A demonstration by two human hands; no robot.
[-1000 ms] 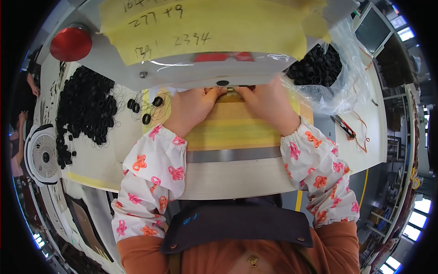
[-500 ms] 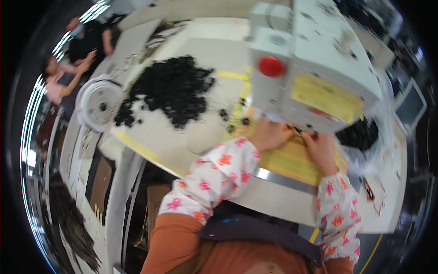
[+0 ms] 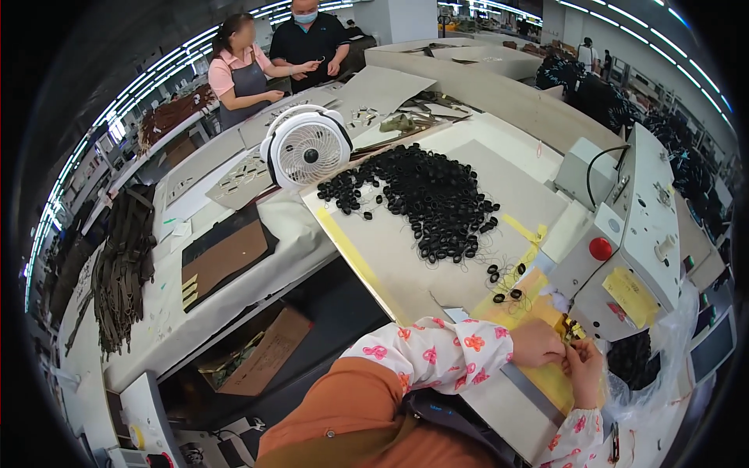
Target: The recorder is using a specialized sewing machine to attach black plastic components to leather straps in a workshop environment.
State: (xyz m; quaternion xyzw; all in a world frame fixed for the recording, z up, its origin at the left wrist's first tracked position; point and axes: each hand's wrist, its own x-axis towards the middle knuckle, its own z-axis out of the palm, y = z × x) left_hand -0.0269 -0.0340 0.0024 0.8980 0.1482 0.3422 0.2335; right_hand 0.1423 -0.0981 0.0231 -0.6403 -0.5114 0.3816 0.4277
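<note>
My left hand (image 3: 538, 343) and my right hand (image 3: 583, 373) meet fingertip to fingertip just below the head of a white sewing machine (image 3: 651, 222). Both are closed in a pinch; what sits between the fingers is too small and covered to name. Brass-coloured machine parts (image 3: 573, 327) show right beyond the fingertips. Under the hands lies a yellow-taped work surface (image 3: 507, 316). A few small black loops (image 3: 507, 296) with loose threads rest left of the machine. Farther left spreads a big heap of similar black loops (image 3: 433, 199) on the pale table (image 3: 374, 257).
A white fan (image 3: 310, 152) stands at the table's far left corner. Dark straps (image 3: 125, 269) hang over a side table. More black pieces (image 3: 632, 363) lie in a clear plastic bag (image 3: 663, 343) at right. Two people (image 3: 273, 58) stand behind the tables.
The view has swung left and up, so the hands and machine now appear lower right. My hands stay together beside the machine head, still pinched.
</note>
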